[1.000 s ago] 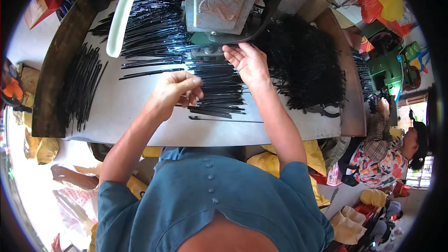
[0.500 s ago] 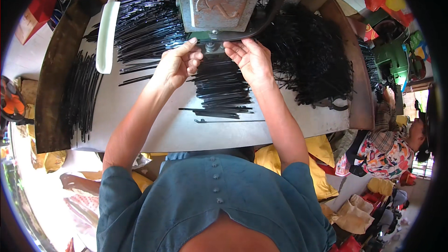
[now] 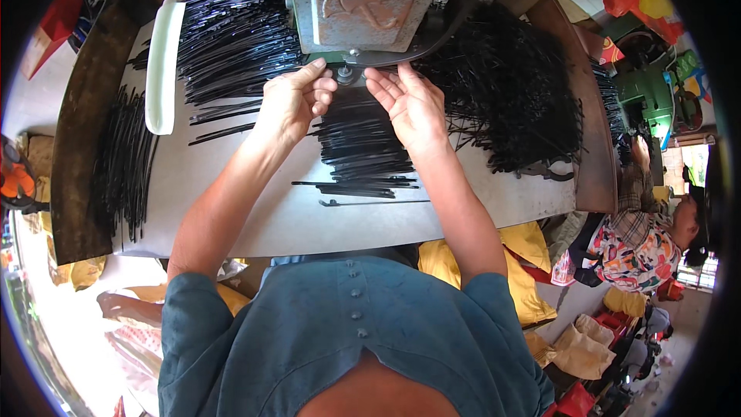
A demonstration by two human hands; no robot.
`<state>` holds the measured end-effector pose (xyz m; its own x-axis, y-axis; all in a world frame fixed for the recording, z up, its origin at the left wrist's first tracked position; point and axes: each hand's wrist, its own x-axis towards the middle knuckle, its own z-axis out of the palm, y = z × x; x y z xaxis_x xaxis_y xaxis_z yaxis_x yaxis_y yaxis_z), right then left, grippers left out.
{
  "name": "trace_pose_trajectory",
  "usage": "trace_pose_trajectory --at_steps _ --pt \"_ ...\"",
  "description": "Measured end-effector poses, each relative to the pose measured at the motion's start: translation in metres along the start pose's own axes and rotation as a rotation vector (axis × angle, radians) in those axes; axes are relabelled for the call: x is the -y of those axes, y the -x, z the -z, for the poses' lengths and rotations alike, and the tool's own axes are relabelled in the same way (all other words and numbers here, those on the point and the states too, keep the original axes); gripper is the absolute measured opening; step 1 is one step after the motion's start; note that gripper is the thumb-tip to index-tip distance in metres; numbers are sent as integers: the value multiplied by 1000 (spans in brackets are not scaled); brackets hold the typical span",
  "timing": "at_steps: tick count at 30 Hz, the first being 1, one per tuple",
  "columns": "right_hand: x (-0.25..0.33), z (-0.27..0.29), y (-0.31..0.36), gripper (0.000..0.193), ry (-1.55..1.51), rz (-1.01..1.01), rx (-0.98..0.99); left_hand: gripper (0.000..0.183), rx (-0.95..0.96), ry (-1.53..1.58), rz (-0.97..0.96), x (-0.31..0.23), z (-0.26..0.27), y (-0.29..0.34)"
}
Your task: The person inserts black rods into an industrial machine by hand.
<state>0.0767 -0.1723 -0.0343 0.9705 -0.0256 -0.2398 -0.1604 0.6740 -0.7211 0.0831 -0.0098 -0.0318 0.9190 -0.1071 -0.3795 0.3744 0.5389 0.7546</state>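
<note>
Below the grey press head (image 3: 363,0), my two hands meet the machine on either side of its small round metal tip (image 3: 345,75). My left hand (image 3: 297,100) is closed, its fingers curled and its thumb raised against the machine's lower edge. Opposite it, my right hand (image 3: 413,104) has bent fingers toward the tip and its thumb up at the dark curved bar. Whatever either hand pinches is too thin or hidden to make out. Between my wrists lies a stack of thin black rods (image 3: 363,143), with a single rod (image 3: 374,202) nearer me.
More black rods (image 3: 231,38) are spread at the back left, with a bundle (image 3: 123,162) by the left rim. A tangled black heap (image 3: 509,85) fills the right. A white lamp (image 3: 164,69) hangs at left. Another person (image 3: 641,239) sits at a green machine (image 3: 644,100).
The whole view has shifted slightly. Both hands stay at the press, with only small finger movement; the rod stacks look the same.
</note>
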Motion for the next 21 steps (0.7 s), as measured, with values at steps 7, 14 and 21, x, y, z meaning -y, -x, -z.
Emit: trace_pose_trajectory --at_steps 7,14,21 --pt "4 -3 4 25 -42 27 57 20 -39 -15 -24 -6 -8 10" --pt "2 -2 3 21 -7 6 38 21 3 -14 -53 -1 -1 7" --pt "0 -2 2 20 -34 31 23 19 -15 7 -1 -1 2 6"
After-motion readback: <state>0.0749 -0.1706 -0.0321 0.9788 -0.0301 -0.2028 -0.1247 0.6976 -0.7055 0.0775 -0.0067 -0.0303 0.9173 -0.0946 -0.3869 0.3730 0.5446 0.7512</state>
